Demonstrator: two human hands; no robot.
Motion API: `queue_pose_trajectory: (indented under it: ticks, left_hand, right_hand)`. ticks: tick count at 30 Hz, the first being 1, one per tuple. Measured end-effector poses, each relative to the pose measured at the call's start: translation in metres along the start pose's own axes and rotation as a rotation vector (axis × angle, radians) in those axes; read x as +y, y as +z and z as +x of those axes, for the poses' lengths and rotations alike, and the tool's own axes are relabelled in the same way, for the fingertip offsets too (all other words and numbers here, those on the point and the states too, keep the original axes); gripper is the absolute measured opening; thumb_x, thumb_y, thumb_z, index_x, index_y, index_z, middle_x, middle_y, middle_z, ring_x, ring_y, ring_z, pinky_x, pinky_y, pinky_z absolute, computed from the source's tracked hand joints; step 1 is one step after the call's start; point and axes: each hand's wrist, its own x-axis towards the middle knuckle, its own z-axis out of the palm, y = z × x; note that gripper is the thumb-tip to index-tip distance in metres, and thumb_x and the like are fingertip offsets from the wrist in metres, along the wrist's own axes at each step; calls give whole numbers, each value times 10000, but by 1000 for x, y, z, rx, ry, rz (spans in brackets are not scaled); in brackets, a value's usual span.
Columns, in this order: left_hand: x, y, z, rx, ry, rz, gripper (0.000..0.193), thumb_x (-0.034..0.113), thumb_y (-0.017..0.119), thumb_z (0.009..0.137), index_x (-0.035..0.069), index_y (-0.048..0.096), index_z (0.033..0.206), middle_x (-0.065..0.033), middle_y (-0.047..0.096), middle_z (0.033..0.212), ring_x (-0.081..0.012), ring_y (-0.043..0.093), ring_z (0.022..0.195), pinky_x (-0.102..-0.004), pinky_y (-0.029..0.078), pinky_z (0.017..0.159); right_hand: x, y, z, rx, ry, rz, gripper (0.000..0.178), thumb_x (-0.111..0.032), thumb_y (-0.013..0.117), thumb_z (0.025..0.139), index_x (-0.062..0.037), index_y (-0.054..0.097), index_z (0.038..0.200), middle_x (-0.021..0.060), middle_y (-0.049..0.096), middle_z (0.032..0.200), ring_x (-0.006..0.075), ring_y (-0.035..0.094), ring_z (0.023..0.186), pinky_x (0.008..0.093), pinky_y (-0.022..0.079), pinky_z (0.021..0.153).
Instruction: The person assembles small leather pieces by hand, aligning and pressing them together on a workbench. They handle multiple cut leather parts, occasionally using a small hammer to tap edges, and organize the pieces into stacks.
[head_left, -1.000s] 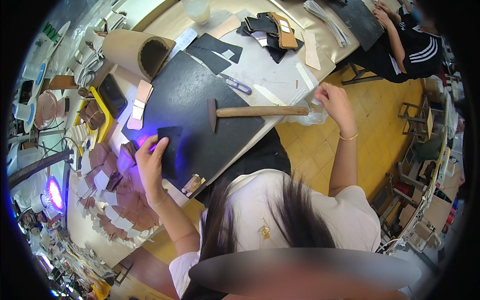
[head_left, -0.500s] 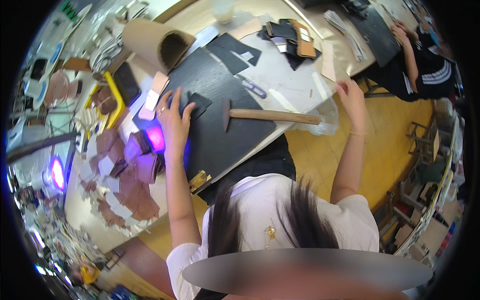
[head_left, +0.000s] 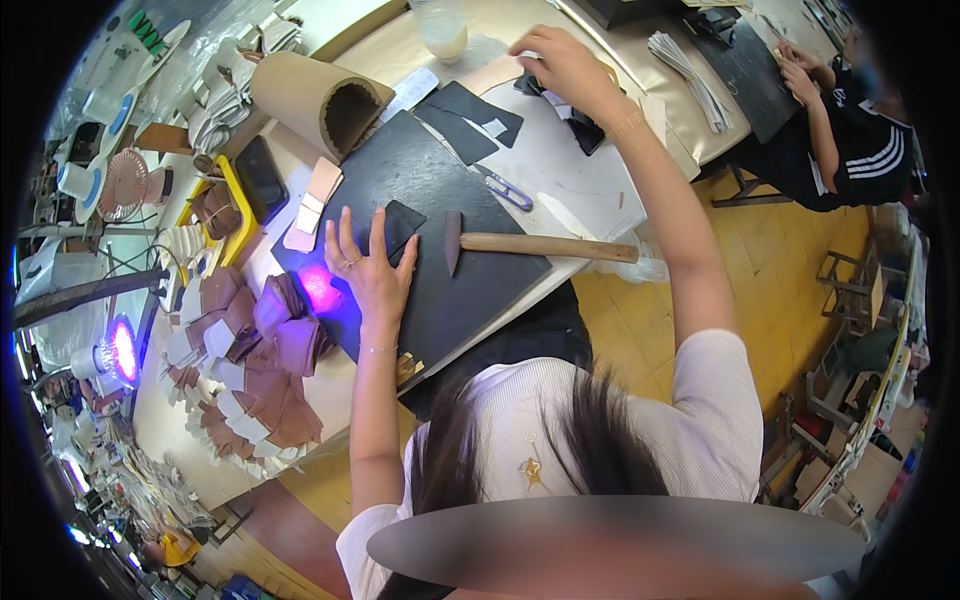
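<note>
My left hand (head_left: 376, 278) rests with spread fingers on the dark work board (head_left: 470, 300), its fingertips at a small black leather piece (head_left: 402, 222). My right hand (head_left: 572, 68) is stretched out over the far side of the table, fingers loosely bent and apart, with nothing visible in them. Partly hidden beneath that hand and wrist is a pile of black leather pieces (head_left: 588, 132). A hammer (head_left: 545, 245) with a wooden handle lies across the board, its head near the middle. Beyond it are small purple thread snips (head_left: 510, 192) and flat black leather cut-outs (head_left: 462, 115).
A brown cardboard-like roll (head_left: 310, 95) stands at the back left. Stacked brown leather pieces (head_left: 265, 385) cover the left side, near a lit purple lamp (head_left: 122, 352). A yellow tray (head_left: 232, 215) and a plastic cup (head_left: 443, 35) stand farther back. Another person (head_left: 850, 140) works at right.
My right hand has swung from the table's right edge up and left over the leather pile. My left hand has shifted slightly right and down, onto the board by the small black piece.
</note>
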Motion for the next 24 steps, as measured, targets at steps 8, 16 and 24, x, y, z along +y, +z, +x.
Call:
queue_pose_trajectory:
  ticks: [8,16,24]
  left_hand:
    - [-1,3,-2,31,14,60,549,304,816,788,179,632,1290,-136,379,1506,-377,255,1436,-549,230,1132]
    - [-2,6,-3,-3,11,54,464,367,783,812,213,665,1234,-116,399,1499,-353,264,1440,-565,209,1128]
    - [-5,11,-3,-43,-11,-54,460,290,761,846,68,647,1232,-146,531,1401,-331,458,1328,-470,360,1067]
  right_hand:
    - [45,58,83,-740,273,-206,406,-246,847,713,-88,700,1057,101,706,1119,301,654,1056,404,515,881]
    - [63,14,96,-623,220,195,329,-194,775,782,-20,698,1050,86,705,911,180,633,758,316,508,689]
    - [44,-49,75,-298,259,514,322,-278,690,950,-58,696,1185,5,678,967,65,622,814,213,543,718]
